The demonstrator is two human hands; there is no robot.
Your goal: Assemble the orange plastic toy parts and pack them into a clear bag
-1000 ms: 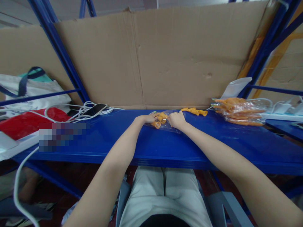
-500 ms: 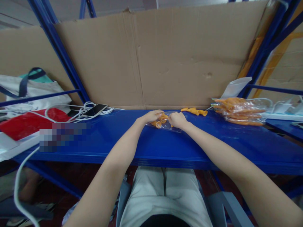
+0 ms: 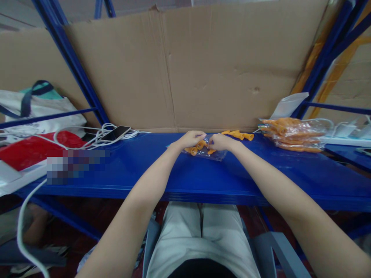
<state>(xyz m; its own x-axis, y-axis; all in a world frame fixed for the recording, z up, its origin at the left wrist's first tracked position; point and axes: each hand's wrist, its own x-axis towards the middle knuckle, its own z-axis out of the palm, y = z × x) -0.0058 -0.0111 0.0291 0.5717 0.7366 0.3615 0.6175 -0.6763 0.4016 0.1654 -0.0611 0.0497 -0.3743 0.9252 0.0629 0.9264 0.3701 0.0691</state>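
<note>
Stacked clear bags are filled; loose orange pieces are left out. Whether the middle bag is clamped by left hand or right hand cannot be told.

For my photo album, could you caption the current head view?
Left hand and right hand busy with a clear bag and orange pieces on a blue table.

I'm seated in what looks like a small workshop or packing room: my bench is a blue metal shelf set between steel rack posts, backed by a large cardboard sheet. Loose orange plastic pieces and clear bags filled with more lie on it.
</note>
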